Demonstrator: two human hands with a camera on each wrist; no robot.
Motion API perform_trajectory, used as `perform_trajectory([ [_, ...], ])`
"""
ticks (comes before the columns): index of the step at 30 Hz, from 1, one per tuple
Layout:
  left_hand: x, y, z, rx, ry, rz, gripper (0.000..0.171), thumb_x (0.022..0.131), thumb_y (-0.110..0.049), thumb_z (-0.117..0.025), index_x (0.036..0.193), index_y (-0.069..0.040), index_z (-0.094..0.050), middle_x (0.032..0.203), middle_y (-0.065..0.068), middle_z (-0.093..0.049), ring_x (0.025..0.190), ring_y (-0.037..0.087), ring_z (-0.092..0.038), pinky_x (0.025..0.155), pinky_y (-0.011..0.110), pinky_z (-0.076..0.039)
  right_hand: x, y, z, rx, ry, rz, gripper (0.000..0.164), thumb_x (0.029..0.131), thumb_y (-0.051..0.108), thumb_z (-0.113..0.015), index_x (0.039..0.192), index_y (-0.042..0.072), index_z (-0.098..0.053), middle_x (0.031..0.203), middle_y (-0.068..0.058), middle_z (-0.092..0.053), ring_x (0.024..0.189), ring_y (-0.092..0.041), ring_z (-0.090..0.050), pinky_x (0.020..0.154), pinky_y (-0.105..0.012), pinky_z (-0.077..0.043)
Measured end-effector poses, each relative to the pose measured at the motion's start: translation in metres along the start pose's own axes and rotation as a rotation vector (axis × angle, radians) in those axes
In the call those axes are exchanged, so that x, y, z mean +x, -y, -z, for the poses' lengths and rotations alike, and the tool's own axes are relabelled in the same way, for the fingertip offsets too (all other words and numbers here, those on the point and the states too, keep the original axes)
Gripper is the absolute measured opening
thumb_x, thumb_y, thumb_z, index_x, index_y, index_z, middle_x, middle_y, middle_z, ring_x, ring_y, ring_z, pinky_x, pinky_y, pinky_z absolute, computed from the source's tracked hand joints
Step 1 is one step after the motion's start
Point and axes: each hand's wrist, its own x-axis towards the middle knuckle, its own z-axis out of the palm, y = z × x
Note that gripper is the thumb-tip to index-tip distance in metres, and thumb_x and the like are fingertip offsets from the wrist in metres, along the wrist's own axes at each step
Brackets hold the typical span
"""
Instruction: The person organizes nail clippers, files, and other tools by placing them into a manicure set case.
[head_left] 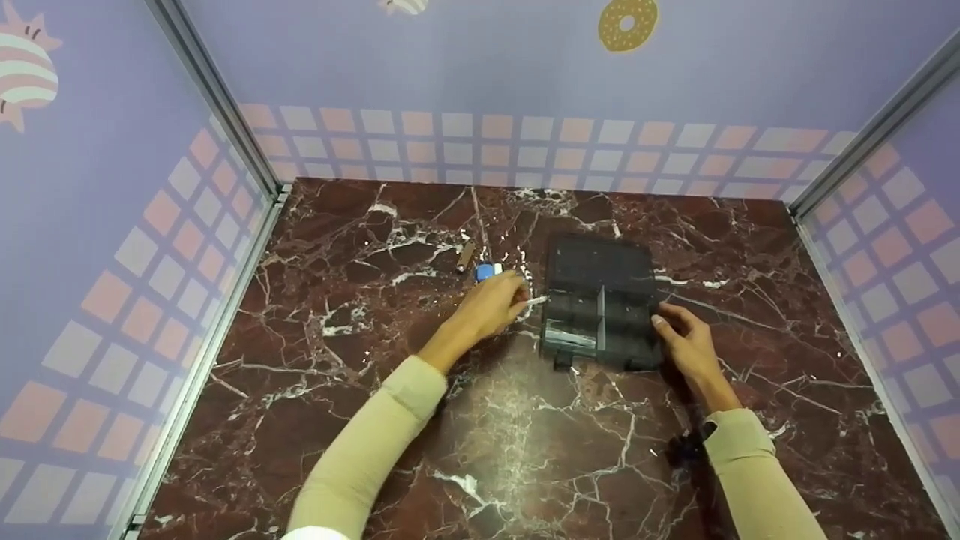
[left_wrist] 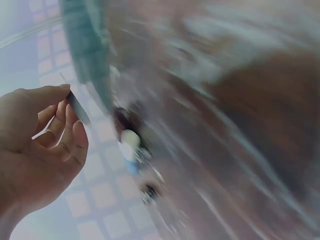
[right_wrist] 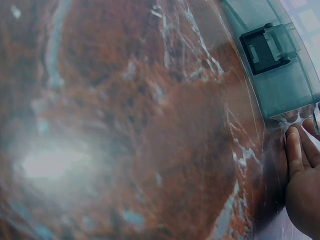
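A dark see-through compartment box with upright dividers lies right of the middle of the table. My left hand pinches a small thin flat strip between thumb and fingers, its end pointing at the box's left edge. In the left wrist view the strip shows as a narrow grey blade-like piece. My right hand holds the box's right side, thumb at the rim and fingers against the end wall. In the right wrist view a black latch shows on the box's front.
Behind my left hand lie a small blue-and-white object and a short brown stick-like piece. The marble-patterned table is bordered by lilac walls at the back and both sides.
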Motion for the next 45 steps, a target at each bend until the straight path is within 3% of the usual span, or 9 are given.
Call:
perform_trajectory([
  [6, 0.034, -0.031, -0.013, 0.013, 0.030, -0.049, 0.014, 0.102, -0.018, -0.070, 0.114, -0.013, -0.074, 0.110, -0.001, -0.066, 0.100, 0.014, -0.064, 0.090, 0.025, -0.056, 0.002, -0.004, 0.000, 0.018, -0.002, -0.010, 0.046, 0.104, 0.007, -0.066, 0.142, -0.017, -0.054, 0.133, -0.038, -0.059, 0.095, -0.006, -0.061, 0.077, -0.016, -0.051],
  [12, 0.056, -0.049, -0.030, 0.060, 0.037, -0.083, 0.013, 0.101, -0.017, -0.069, 0.113, -0.016, -0.074, 0.109, -0.003, -0.066, 0.098, 0.013, -0.065, 0.086, 0.024, -0.056, 0.002, -0.003, 0.000, 0.036, -0.003, -0.013, 0.045, 0.104, 0.005, -0.065, 0.142, -0.016, -0.054, 0.131, -0.037, -0.059, 0.094, -0.008, -0.060, 0.076, -0.016, -0.051],
  [17, 0.067, -0.056, -0.041, 0.066, 0.044, -0.097, 0.012, 0.101, -0.016, -0.069, 0.111, -0.016, -0.075, 0.107, -0.002, -0.066, 0.097, 0.013, -0.065, 0.084, 0.026, -0.056, 0.004, -0.007, 0.001, 0.046, -0.008, 0.003, 0.044, 0.103, 0.003, -0.066, 0.140, -0.018, -0.055, 0.124, -0.034, -0.063, 0.089, -0.007, -0.060, 0.073, -0.016, -0.051],
  [22, 0.067, -0.055, -0.046, 0.088, 0.048, -0.085, 0.014, 0.102, -0.019, -0.069, 0.113, -0.016, -0.075, 0.109, -0.002, -0.066, 0.099, 0.014, -0.065, 0.086, 0.027, -0.056, 0.006, -0.011, 0.001, 0.034, -0.005, 0.018, 0.045, 0.104, 0.007, -0.067, 0.139, -0.019, -0.054, 0.121, -0.031, -0.065, 0.088, -0.006, -0.059, 0.072, -0.017, -0.051],
  [27, 0.062, -0.046, -0.037, 0.026, 0.045, -0.060, 0.020, 0.101, -0.021, -0.072, 0.119, -0.012, -0.074, 0.115, 0.001, -0.066, 0.107, 0.017, -0.063, 0.096, 0.027, -0.054, 0.005, -0.011, 0.001, 0.034, 0.000, 0.008, 0.047, 0.104, 0.009, -0.067, 0.140, -0.018, -0.054, 0.126, -0.033, -0.064, 0.089, -0.005, -0.059, 0.073, -0.017, -0.051],
  [32, 0.054, -0.020, -0.017, -0.026, -0.015, 0.003, 0.025, 0.099, -0.020, -0.075, 0.123, -0.010, -0.072, 0.120, 0.003, -0.065, 0.112, 0.020, -0.061, 0.100, 0.031, -0.054, 0.003, -0.006, 0.002, 0.026, -0.008, -0.006, 0.044, 0.104, 0.007, -0.066, 0.140, -0.016, -0.056, 0.123, -0.031, -0.064, 0.086, -0.007, -0.059, 0.069, -0.018, -0.050],
  [37, 0.043, 0.010, 0.003, 0.002, -0.102, 0.107, 0.029, 0.098, -0.023, -0.076, 0.123, -0.009, -0.072, 0.123, 0.007, -0.064, 0.118, 0.028, -0.061, 0.106, 0.042, -0.052, 0.002, -0.003, 0.002, 0.019, -0.006, -0.016, 0.044, 0.104, 0.007, -0.066, 0.140, -0.016, -0.055, 0.123, -0.029, -0.064, 0.086, -0.008, -0.059, 0.068, -0.019, -0.051],
  [41, 0.037, 0.028, 0.009, 0.050, -0.179, 0.216, 0.034, 0.097, -0.027, -0.077, 0.123, -0.006, -0.071, 0.123, 0.010, -0.063, 0.119, 0.031, -0.060, 0.108, 0.043, -0.050, 0.002, -0.002, 0.002, 0.020, -0.003, -0.013, 0.045, 0.104, 0.007, -0.066, 0.141, -0.016, -0.055, 0.125, -0.031, -0.064, 0.087, -0.008, -0.059, 0.069, -0.019, -0.051],
  [45, 0.029, 0.040, 0.007, 0.075, -0.170, 0.316, 0.045, 0.098, -0.029, -0.076, 0.133, -0.003, -0.066, 0.138, 0.016, -0.057, 0.131, 0.032, -0.054, 0.110, 0.041, -0.050, 0.001, 0.000, 0.001, 0.016, 0.000, -0.017, 0.045, 0.104, 0.005, -0.065, 0.143, -0.014, -0.054, 0.129, -0.034, -0.061, 0.086, -0.008, -0.058, 0.070, -0.017, -0.049],
])
